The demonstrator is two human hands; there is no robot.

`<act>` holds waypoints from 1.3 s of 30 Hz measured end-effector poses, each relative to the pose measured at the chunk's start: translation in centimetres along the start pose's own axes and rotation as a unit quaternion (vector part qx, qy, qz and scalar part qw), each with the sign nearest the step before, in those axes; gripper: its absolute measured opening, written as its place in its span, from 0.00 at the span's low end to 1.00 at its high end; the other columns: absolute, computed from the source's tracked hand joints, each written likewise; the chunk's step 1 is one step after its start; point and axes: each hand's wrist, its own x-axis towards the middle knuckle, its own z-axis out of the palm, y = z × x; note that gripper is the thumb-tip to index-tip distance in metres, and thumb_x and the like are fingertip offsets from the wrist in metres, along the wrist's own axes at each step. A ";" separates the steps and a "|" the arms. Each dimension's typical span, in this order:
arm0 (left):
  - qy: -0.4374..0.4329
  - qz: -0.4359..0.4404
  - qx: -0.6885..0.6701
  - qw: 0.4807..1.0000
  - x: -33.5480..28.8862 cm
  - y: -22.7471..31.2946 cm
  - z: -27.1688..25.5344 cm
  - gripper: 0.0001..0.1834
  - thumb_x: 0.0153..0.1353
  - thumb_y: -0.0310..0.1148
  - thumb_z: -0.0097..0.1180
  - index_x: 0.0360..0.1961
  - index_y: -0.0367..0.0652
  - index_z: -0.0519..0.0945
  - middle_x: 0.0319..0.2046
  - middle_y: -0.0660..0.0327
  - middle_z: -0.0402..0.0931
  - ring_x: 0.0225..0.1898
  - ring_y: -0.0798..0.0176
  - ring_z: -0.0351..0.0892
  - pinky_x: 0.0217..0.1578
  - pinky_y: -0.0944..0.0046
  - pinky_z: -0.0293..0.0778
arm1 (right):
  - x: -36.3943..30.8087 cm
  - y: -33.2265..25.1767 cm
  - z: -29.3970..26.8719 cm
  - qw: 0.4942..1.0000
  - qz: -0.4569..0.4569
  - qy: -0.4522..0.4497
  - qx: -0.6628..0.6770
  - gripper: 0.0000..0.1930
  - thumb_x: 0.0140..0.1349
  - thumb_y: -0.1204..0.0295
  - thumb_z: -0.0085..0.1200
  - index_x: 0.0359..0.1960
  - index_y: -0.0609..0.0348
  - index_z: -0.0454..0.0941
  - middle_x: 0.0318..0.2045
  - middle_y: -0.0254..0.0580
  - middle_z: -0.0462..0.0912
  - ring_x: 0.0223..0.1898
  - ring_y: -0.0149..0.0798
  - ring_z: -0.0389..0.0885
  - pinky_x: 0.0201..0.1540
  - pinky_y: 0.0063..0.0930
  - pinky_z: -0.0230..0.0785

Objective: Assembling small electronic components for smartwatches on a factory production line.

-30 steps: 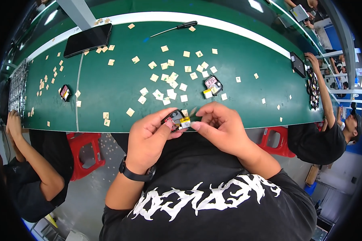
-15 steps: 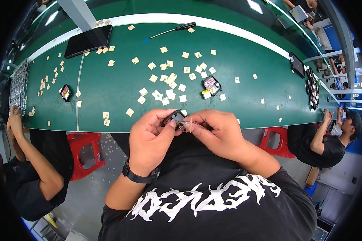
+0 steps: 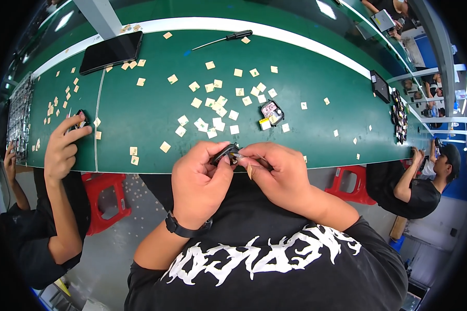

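A co-worker's bare hand has reached in over the flat green table at left.
The left hand grips a small black rounded plastic housing at the near edge; the right hand pinches closed against the housing's right side, its grip hidden. Rightward, pale paper squares sit widely spaced.

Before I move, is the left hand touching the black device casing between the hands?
Touching: the head view shows the left hand gripping the black device casing, thumb against it.
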 end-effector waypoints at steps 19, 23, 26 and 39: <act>-0.089 0.006 0.001 0.996 0.4 -1.0 -1.5 0.16 0.70 0.14 0.47 0.57 0.27 0.72 0.48 0.55 0.78 0.49 0.66 0.81 0.54 0.64 0.81 | 2.4 1.0 1.3 0.924 0.227 0.022 0.308 0.09 0.59 0.80 0.69 0.34 0.66 0.78 0.27 0.30 0.77 0.26 0.20 0.72 0.31 0.16 0.69; -0.106 0.005 -0.036 0.994 0.4 -0.9 -1.9 0.15 0.71 0.15 0.48 0.57 0.27 0.72 0.49 0.54 0.78 0.50 0.65 0.81 0.55 0.62 0.81 | 3.4 1.1 0.5 0.927 0.277 -0.046 0.249 0.12 0.56 0.78 0.72 0.33 0.62 0.77 0.23 0.25 0.73 0.25 0.18 0.69 0.28 0.15 0.64; -0.113 -0.009 -0.052 0.992 0.7 -0.8 -2.0 0.15 0.71 0.16 0.49 0.57 0.27 0.71 0.50 0.53 0.78 0.50 0.64 0.81 0.55 0.60 0.81 | 4.2 1.4 0.1 0.923 0.283 -0.092 0.246 0.11 0.57 0.78 0.72 0.33 0.62 0.78 0.23 0.26 0.74 0.25 0.19 0.69 0.27 0.16 0.61; -0.073 -0.100 -0.169 0.978 1.2 0.0 -1.5 0.15 0.69 0.16 0.48 0.56 0.29 0.72 0.52 0.52 0.79 0.53 0.61 0.81 0.55 0.57 0.82 | 2.1 2.5 -1.1 0.989 0.064 -0.067 0.112 0.09 0.55 0.79 0.69 0.36 0.60 0.82 0.31 0.33 0.77 0.26 0.24 0.73 0.27 0.22 0.65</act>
